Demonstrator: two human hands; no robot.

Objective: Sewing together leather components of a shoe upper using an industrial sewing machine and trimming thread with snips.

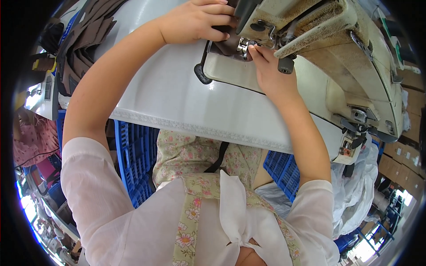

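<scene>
My left hand lies over a dark brown fabric piece beside the sewing machine's needle area, thumb and fingers spread on the cloth. At the metal presser foot, my right hand has its thumb and fingertips drawn together. What is between those fingertips, if anything, is too small to make out. The sewing machine, cream-coloured and dusty, arches over the right hand. Its head hides part of the fabric.
Stacked dark brown cut pieces lie on the left of the white table. A measuring strip runs along its front edge. Blue plastic crates stand below. A black lever juts out by the machine bed. Cartons are stacked at right.
</scene>
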